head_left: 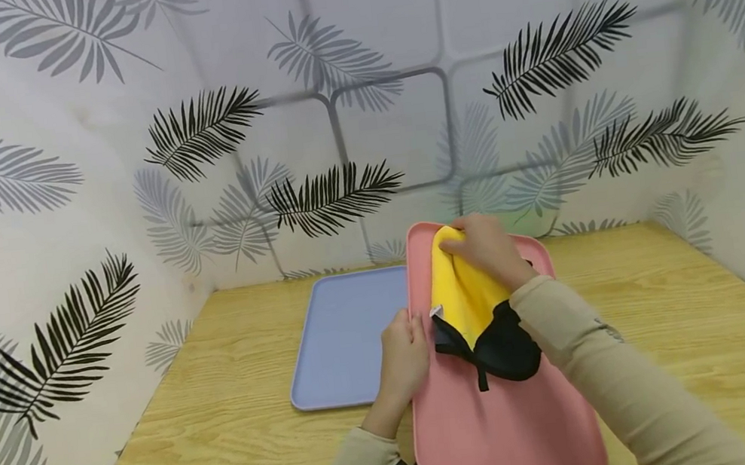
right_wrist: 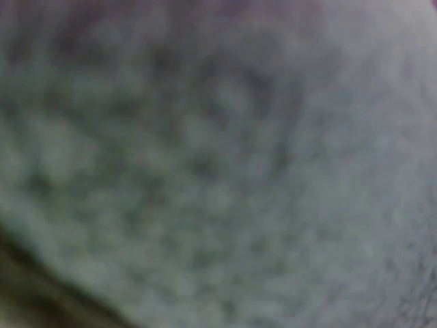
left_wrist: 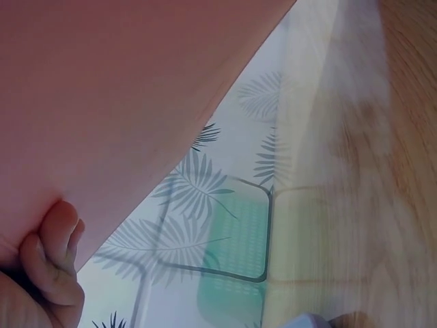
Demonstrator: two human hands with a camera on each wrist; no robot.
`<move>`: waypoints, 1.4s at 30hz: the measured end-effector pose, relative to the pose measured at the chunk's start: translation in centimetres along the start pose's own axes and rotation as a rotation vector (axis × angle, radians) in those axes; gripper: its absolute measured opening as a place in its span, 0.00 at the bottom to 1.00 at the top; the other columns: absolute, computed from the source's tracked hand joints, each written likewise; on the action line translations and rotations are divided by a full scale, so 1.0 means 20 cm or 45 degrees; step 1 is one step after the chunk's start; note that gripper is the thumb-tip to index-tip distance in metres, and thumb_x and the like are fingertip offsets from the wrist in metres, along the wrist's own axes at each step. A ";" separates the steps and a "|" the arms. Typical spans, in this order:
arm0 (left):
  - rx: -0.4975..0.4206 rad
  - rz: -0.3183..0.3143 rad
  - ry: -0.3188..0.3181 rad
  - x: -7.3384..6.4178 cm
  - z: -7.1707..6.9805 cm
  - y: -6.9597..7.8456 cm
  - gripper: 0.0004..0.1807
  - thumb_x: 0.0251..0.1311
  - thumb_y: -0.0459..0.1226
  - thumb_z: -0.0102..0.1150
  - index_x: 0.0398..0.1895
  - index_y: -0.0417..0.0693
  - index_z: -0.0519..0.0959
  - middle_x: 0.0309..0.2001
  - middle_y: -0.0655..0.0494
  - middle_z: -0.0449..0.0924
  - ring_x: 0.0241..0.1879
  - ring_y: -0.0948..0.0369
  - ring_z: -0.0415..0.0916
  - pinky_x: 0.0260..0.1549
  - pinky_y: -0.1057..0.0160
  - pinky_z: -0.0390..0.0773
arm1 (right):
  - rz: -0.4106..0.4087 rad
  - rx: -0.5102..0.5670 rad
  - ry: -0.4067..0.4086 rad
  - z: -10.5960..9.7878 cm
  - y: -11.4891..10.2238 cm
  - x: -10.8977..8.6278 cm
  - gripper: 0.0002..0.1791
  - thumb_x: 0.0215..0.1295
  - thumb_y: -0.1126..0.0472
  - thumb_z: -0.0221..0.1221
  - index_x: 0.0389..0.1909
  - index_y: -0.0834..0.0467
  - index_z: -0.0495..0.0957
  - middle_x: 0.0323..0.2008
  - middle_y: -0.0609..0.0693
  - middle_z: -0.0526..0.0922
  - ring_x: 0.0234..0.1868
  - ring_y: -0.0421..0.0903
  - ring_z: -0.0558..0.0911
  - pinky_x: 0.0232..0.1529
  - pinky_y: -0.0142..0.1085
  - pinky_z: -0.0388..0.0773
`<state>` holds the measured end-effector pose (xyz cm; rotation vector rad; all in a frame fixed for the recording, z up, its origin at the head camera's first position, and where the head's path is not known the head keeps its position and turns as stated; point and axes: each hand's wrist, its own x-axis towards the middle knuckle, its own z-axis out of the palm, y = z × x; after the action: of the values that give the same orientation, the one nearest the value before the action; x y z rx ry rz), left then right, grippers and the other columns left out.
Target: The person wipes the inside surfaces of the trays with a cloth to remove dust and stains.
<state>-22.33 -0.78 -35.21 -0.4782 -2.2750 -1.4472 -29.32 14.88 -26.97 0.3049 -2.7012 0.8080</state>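
Observation:
A pink tray (head_left: 483, 440) stands tilted up over the table, and my left hand (head_left: 404, 354) grips its left edge. In the left wrist view, curled fingers (left_wrist: 58, 249) lie against the tray's broad underside (left_wrist: 123, 102). Against the tray's upper part hangs a yellow cloth (head_left: 461, 295); my right hand (head_left: 483, 243) pinches its top. Below the yellow, a black piece (head_left: 507, 347) with rounded, cup-like parts and a short strap hangs against the tray. A small white tag shows where yellow meets black. Blurred grey fabric close to the lens fills the right wrist view.
A blue tray (head_left: 349, 333) lies flat on the wooden table (head_left: 229, 429), behind and left of the pink one, which overlaps its right side. Leaf-patterned curtains (head_left: 369, 134) enclose the back and sides. Behind the curtain a green basket (left_wrist: 239, 232) shows through.

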 end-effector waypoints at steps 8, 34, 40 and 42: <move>0.012 0.008 -0.010 0.00 0.02 -0.02 0.12 0.58 0.24 0.43 0.18 0.37 0.63 0.15 0.61 0.49 0.15 0.67 0.50 0.13 0.70 0.55 | -0.045 -0.045 0.022 0.03 -0.07 0.01 0.13 0.58 0.58 0.58 0.37 0.64 0.78 0.30 0.57 0.77 0.28 0.51 0.70 0.29 0.37 0.63; -0.021 0.035 -0.006 0.00 0.03 -0.03 0.12 0.61 0.26 0.43 0.18 0.37 0.65 0.14 0.61 0.49 0.13 0.67 0.49 0.13 0.71 0.53 | 0.035 -0.132 -0.014 0.00 -0.06 0.00 0.20 0.59 0.55 0.56 0.49 0.63 0.74 0.42 0.60 0.76 0.34 0.54 0.72 0.31 0.42 0.68; -0.028 0.033 0.006 0.01 0.01 -0.03 0.14 0.62 0.28 0.43 0.17 0.40 0.63 0.14 0.60 0.52 0.15 0.66 0.53 0.15 0.70 0.57 | 0.078 -0.132 -0.041 -0.01 0.01 0.00 0.23 0.60 0.54 0.56 0.51 0.65 0.72 0.46 0.62 0.75 0.38 0.55 0.73 0.38 0.45 0.70; -0.040 0.007 -0.006 0.01 0.01 -0.03 0.14 0.62 0.28 0.43 0.17 0.40 0.63 0.14 0.60 0.52 0.15 0.66 0.52 0.14 0.70 0.56 | 0.079 -0.133 -0.038 -0.02 0.03 0.00 0.22 0.60 0.54 0.56 0.50 0.65 0.73 0.44 0.61 0.76 0.36 0.54 0.74 0.36 0.45 0.70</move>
<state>-22.83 -0.89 -35.67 -0.4977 -2.2554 -1.4825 -29.38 15.59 -26.96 0.2116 -2.7815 0.6814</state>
